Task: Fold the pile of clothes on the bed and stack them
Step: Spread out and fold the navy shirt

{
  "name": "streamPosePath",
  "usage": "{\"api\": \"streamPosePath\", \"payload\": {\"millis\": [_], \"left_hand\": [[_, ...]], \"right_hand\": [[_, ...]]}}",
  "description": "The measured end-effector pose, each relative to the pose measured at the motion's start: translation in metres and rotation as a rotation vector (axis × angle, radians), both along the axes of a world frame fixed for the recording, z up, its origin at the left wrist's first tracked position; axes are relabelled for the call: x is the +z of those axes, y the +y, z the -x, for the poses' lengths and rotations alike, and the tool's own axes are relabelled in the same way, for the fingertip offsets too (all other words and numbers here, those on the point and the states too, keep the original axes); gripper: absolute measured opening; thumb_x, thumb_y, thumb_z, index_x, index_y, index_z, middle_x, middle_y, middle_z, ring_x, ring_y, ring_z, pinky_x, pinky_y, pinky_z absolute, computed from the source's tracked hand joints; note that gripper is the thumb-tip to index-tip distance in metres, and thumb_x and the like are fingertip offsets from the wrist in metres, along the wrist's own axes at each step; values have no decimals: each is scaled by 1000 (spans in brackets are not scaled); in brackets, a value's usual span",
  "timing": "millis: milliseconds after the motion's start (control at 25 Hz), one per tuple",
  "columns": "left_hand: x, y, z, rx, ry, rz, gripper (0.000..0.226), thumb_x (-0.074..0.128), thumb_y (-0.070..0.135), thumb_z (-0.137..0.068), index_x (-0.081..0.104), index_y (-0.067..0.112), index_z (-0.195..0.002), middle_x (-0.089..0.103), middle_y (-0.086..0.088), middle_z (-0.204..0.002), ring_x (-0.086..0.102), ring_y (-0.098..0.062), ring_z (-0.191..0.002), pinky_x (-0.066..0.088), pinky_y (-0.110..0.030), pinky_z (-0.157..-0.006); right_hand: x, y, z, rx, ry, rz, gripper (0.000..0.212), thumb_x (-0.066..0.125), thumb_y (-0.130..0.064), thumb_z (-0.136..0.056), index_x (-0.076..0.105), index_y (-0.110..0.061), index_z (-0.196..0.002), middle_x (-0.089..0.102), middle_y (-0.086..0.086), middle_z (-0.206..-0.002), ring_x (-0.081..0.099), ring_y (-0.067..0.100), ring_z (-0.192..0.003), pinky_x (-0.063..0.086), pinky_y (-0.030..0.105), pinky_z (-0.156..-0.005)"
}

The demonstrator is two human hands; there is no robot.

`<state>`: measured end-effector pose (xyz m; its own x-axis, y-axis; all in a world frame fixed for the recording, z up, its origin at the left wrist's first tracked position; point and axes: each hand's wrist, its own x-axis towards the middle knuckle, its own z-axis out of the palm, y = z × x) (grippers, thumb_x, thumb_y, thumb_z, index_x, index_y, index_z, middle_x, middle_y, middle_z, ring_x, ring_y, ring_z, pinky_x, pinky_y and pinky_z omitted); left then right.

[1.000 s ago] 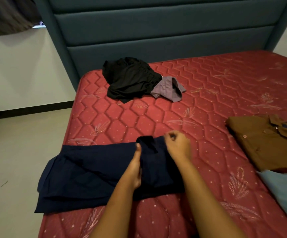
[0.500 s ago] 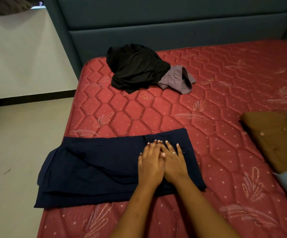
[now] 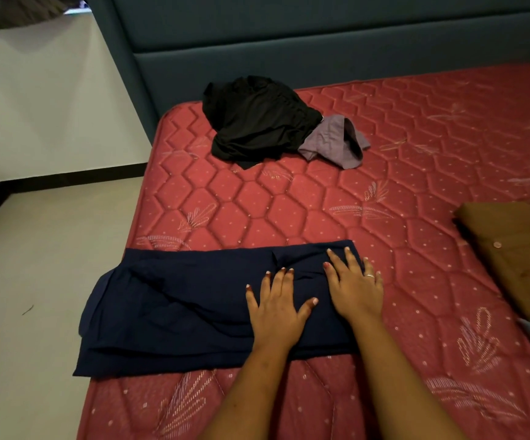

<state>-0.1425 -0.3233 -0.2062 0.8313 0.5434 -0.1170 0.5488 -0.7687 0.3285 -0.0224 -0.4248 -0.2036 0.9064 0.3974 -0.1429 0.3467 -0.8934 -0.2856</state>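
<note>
red quilted mattress [image 3: 289, 211] – teal headboard [image 3: 320, 52], pale floor [image 3: 35, 249].

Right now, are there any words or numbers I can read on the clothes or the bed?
No text is readable. The folded dark navy cloth, the brown buttoned shirt, the crumpled black garment and the red quilted mattress show no words or numbers, only stitched leaf patterns.

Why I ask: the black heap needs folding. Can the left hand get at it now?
Probably yes: only bare mattress lies between the left hand and the black heap, though likely with a lean.
</note>
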Motion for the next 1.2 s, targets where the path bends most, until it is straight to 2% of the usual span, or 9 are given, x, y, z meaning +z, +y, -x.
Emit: {"api": "streamPosePath", "payload": {"millis": [120, 280, 400, 560, 640, 760, 920, 1080, 1200], "left_hand": [[14, 8, -5, -13, 119, 50, 97, 19, 84, -74, 6, 28, -153, 6, 11, -159, 0, -18, -147, -1, -58, -114], [39, 15, -7, 17, 184, 239, 105, 56, 67, -80, -4, 24, -153, 1, 6, -160, 1, -27, -146, 5, -55, -116], [68, 23, 1, 312, -113, 576, 91, 65, 42, -85, 10, 19, -153, 12, 1, -159, 12, -29, -143, 21, -44, -115], [115, 74, 37, 615, -490, 1190, 29, 56, 34, -94, 59, 20, -119, 53, -2, -137, 51, -23, -111, 43, -35, -91], [132, 106, 68, 591, -521, 1327, 37, 46, 50, -95, 61, 25, -117, 56, 4, -129, 52, -22, -105, 40, -39, -92], [139, 152, 110, 571, -584, 1457, 57, 30, 71, -89, 60, 28, -112, 62, 3, -113, 57, -21, -89, 41, -33, -77], [122, 194, 164, 674, -722, 1452, 39, 52, 42, -93, 68, 9, -105, 71, -13, -99, 68, -23, -87, 54, -32, -76], [101, 227, 182, 649, -483, 1315, 19, 59, 12, -93, 63, 14, -111, 72, -11, -96, 68, -27, -85, 57, -37, -73], [96, 250, 179, 657, -424, 1252, 20, 57, 12, -95, 60, 11, -115, 69, -11, -100, 66, -26, -87, 54, -34, -70]], "right_hand": [[12, -11, -11, -169, 45, -111, 62, 33, -56, -97, 16, -35, -152, 30, 3, -155, 32, 37, -136, 28, 45, -110], [26, -33, -9, -374, 466, -583, 84, 75, -26, -81, 28, -18, -150, 47, 14, -141, 52, 34, -120, 43, 43, -102], [57, -29, -6, -381, 628, -689, 44, 75, -5, -76, 57, -2, -116, 65, 17, -107, 63, 27, -82, 54, 37, -70], [143, 30, 19, -116, 412, -554, 37, 67, -6, -79, 61, 4, -115, 65, 19, -105, 64, 32, -93, 52, 39, -78], [180, 80, 57, 57, 162, -355, 39, 64, -13, -81, 57, 1, -117, 62, 21, -115, 60, 37, -106, 46, 36, -81], [197, 157, 141, 344, 60, -398, 45, 63, -18, -84, 50, 1, -122, 60, 22, -116, 58, 35, -107, 44, 33, -78], [143, 198, 204, 851, 300, -323, 64, 53, -27, -95, 25, -16, -152, 50, 8, -140, 48, 24, -127, 38, 30, -103], [82, 183, 182, 814, -113, -144, 66, 15, -57, -93, 15, -31, -153, 17, -7, -160, 14, 16, -147, 4, 36, -119], [54, 186, 173, 830, -181, -8, 74, 1, -77, -82, 0, -46, -150, 2, -13, -161, -4, 14, -149, -15, 41, -114]]}}
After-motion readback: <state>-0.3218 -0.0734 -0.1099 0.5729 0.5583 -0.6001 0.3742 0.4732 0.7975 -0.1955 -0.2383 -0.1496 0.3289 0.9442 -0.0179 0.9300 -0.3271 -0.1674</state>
